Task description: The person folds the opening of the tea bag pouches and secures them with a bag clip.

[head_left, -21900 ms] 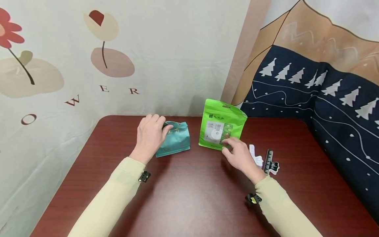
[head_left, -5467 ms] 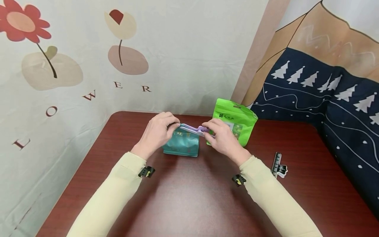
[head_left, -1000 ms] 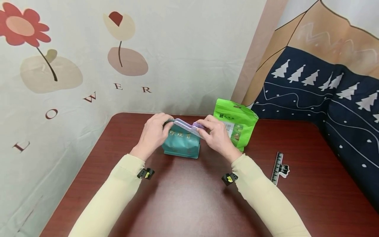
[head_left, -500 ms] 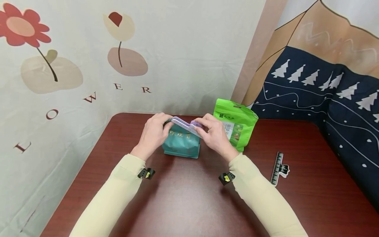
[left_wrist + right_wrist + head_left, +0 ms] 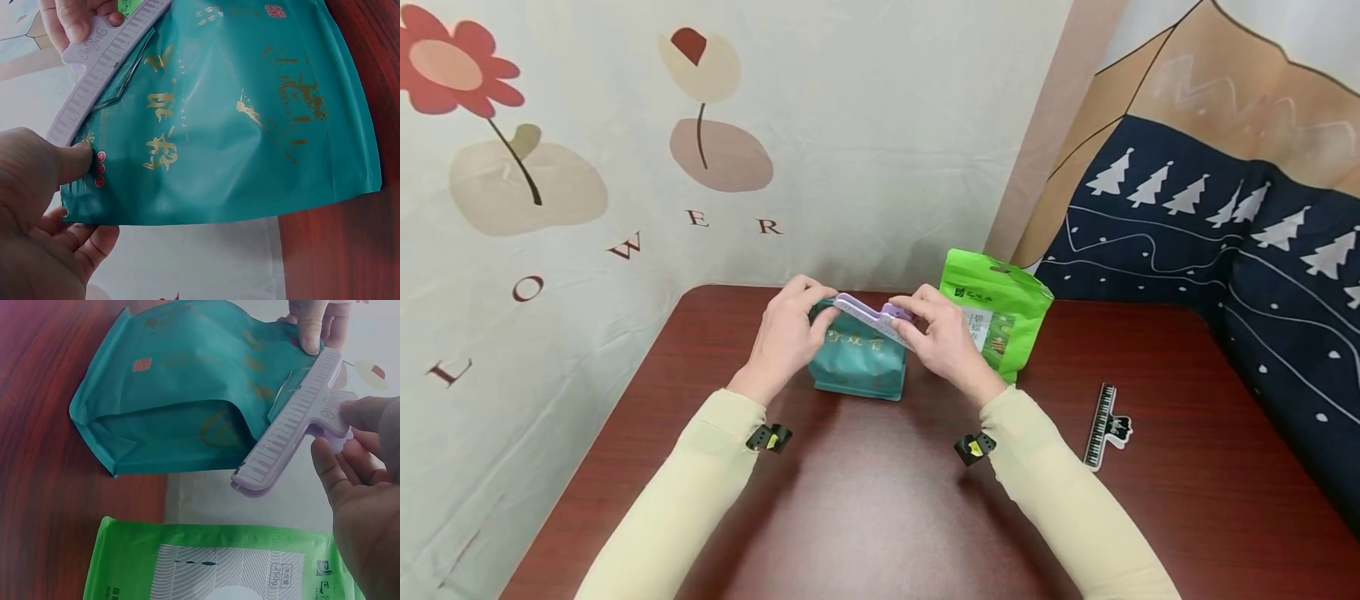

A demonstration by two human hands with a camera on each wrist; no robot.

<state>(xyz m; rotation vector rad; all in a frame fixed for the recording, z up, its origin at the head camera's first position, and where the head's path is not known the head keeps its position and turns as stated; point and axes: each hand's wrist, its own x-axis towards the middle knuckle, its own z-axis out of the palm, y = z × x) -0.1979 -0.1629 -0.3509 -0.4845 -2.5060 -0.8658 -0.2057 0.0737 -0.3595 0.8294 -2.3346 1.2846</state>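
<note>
Left hand (image 5: 784, 329) pinches the teal bag (image 5: 219, 125) at left, right hand (image 5: 949, 340) pinches the purple clip (image 5: 286, 425), whose slant could miss a corner.

Teal bag (image 5: 212, 125) looks satiny, purple clip (image 5: 290, 420) plastic, table (image 5: 865, 500) perhaps wood.

the left hand (image 5: 784, 333) pinched the teal bag (image 5: 859, 367) by an upper corner; the right hand (image 5: 946, 342) pinched the lilac clip (image 5: 867, 316) along that bag's top edge; behind the right grip stood the green bag (image 5: 996, 287); right of both grips lay the black clip (image 5: 1101, 427) on the table (image 5: 865, 500).
</note>
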